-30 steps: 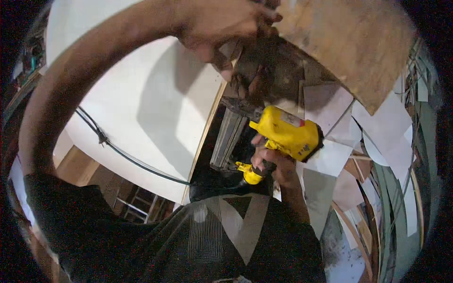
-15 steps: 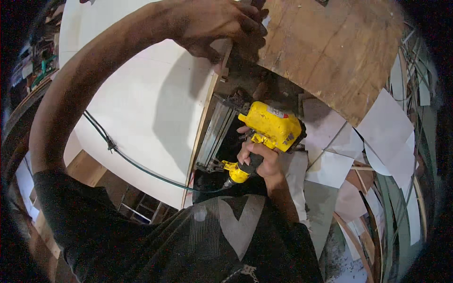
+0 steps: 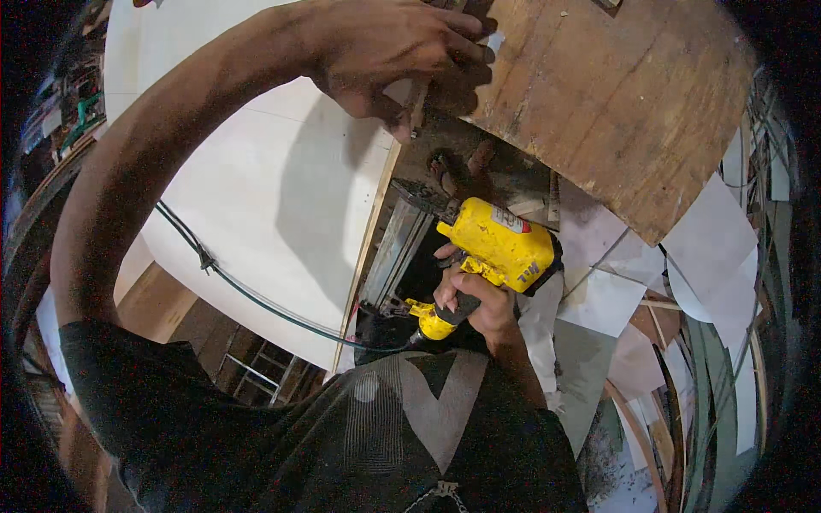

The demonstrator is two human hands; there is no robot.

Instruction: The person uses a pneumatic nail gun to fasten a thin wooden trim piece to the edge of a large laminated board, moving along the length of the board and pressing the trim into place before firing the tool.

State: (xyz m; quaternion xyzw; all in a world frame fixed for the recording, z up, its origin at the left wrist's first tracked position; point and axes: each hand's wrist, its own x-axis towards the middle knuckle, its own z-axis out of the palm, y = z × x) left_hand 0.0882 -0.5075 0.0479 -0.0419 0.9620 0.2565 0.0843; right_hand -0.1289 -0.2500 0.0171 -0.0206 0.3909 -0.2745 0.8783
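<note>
My right hand (image 3: 475, 299) grips the handle of a yellow nail gun (image 3: 496, 244), whose dark nose points up and left toward the gap between two boards. A black hose (image 3: 248, 295) runs from the tool's base across the white panel. My left hand (image 3: 398, 47) is raised at the top, fingers closed on the edge of a brown plywood board (image 3: 616, 94), pressing it where it meets the white panel (image 3: 256, 188). My forearm arches over the left side of the view.
White and grey offcut sheets (image 3: 607, 299) lie scattered on the floor at right. A sandalled foot (image 3: 457, 167) shows below the plywood edge. A small metal ladder frame (image 3: 252, 376) lies under the white panel at lower left.
The plywood board and my left hand have shifted slightly right and down in view. The nail gun has come closer to the seam, its nose raised toward the board's edge.
</note>
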